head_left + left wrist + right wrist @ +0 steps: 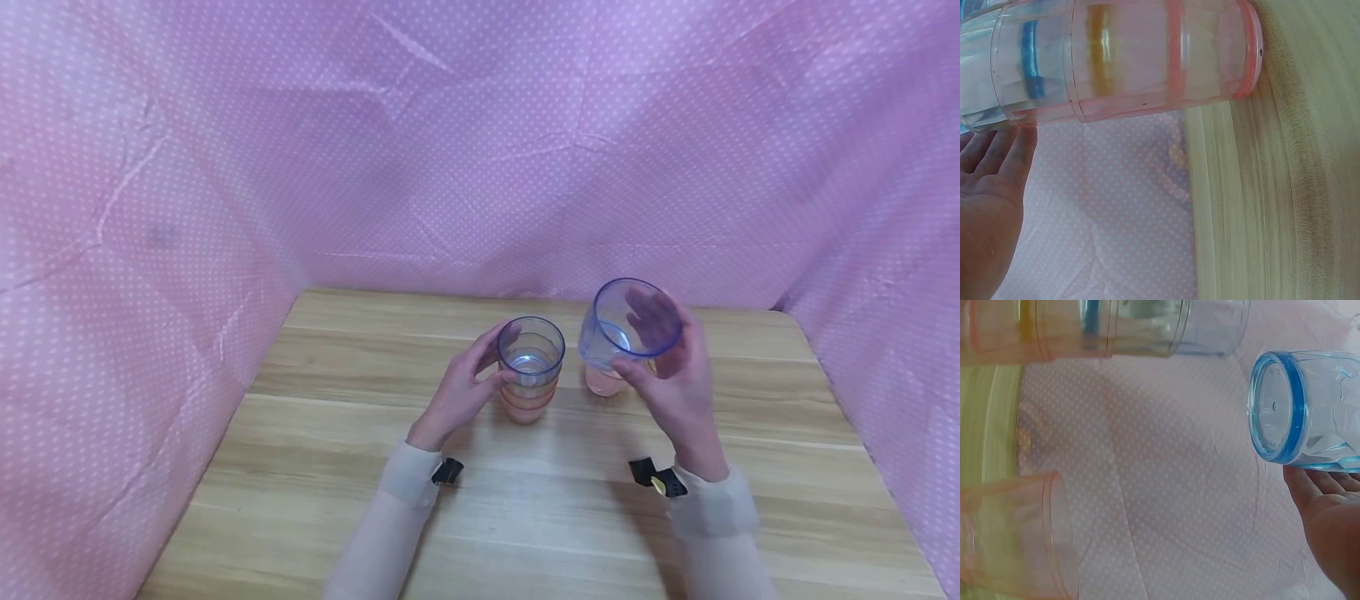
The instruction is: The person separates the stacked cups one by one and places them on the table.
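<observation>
A stack of clear cups (530, 375), blue-rimmed on top with pink ones beneath, stands on the wooden table (315, 467). My left hand (491, 367) grips its left side. In the left wrist view the stack (1129, 56) runs across the top, above my left palm (985, 206). My right hand (663, 362) holds a single blue clear cup (628, 321), lifted and tilted with its mouth toward me. It hangs just above a lone pink cup (603, 382) on the table. The right wrist view shows the blue cup's base (1279, 409), the pink cup (1016, 537) and the stack (1104, 328).
Pink polka-dot cloth (480, 150) walls in the table at the back and on both sides. The table's near half (540, 517) holds only my two sleeved forearms.
</observation>
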Available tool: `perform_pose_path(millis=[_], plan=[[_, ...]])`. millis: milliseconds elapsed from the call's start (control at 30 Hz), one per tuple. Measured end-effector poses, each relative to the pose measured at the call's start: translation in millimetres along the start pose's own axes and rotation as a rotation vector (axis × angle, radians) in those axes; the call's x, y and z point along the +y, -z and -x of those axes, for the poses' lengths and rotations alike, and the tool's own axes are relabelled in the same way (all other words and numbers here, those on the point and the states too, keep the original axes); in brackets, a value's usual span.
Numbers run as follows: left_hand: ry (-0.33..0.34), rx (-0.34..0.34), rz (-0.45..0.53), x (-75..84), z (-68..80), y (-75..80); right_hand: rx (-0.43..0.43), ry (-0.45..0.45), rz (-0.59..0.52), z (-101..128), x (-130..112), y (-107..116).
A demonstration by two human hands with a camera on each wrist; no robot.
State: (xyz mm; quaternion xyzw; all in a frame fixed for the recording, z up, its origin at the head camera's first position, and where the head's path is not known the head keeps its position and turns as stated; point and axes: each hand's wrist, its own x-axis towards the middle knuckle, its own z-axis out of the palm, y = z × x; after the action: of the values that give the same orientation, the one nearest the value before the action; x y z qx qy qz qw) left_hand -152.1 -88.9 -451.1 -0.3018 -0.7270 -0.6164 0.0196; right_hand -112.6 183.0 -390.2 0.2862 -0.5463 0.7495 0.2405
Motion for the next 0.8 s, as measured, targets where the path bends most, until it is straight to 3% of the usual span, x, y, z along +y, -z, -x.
perform_pose_path(millis=[800], plan=[[0.024, -0.001, -0.027, 0.7, -0.3, 0.8, 0.09, 0.01, -0.022, 12, -11, 44]])
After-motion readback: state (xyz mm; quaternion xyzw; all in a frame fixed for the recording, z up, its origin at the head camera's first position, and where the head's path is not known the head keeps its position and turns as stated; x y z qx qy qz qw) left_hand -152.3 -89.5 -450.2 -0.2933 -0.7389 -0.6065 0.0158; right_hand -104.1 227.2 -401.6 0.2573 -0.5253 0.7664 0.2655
